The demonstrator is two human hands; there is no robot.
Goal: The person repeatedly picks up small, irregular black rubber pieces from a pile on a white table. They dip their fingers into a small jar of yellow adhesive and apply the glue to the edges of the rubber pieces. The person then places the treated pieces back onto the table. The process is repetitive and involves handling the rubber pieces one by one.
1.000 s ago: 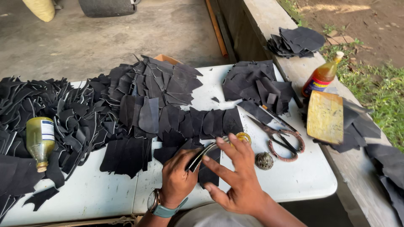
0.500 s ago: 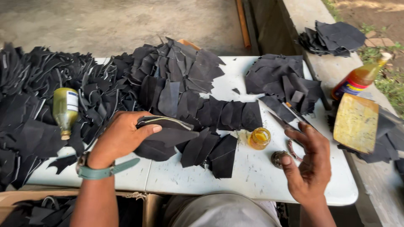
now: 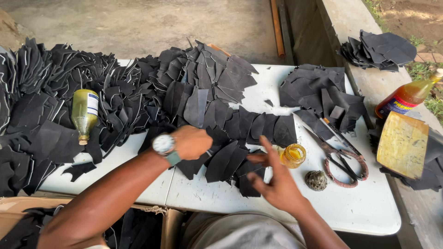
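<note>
your left hand rests closed, knuckles up, on the black leather pieces spread across the white table; i cannot tell whether those fingers pinch a piece beneath them, since the back of the hand hides them. your right hand hovers with fingers spread and loose, holding nothing, its fingertips over the dark pieces just left of the small open jar of yellow liquid. that jar sits just beyond your right fingertips, so a quick sweep to the right could tip it and, i judge, soak the leather lying next to it. the scissors lie further right of the jar, blades pointing away from you, and a blind reach there could catch an edge. the small round lump sits just right of your palm and may roll if nudged. near your left wrist, loose pieces overhang the table edge and could slide off.
</note>
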